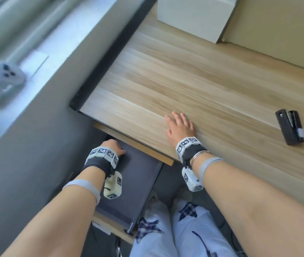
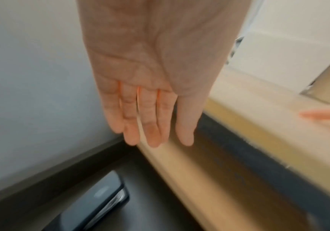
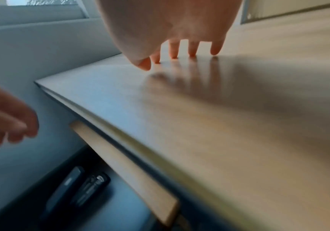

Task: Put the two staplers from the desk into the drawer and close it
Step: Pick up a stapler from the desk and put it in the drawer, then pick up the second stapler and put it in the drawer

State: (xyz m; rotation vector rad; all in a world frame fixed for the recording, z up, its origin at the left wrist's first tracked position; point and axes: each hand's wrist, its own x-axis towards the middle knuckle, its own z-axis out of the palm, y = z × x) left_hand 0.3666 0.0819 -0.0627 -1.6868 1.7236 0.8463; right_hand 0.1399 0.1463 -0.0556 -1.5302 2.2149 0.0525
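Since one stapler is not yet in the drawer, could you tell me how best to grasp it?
Pinch the black stapler on the wooden desk across its narrow width at mid-length, coming from above with the open right hand; it lies on its side, long flanks exposed.

The bench (image 1: 193,75) under the right fingers (image 1: 180,117) is pale wood-grain, smooth with a slight sheen. The stapler (image 1: 290,127) right of them is matt black with bright metal. The drawer (image 1: 140,175) is matt dark grey inside.

Black stapler (image 1: 290,126) on light woodgrain desk (image 1: 184,75).
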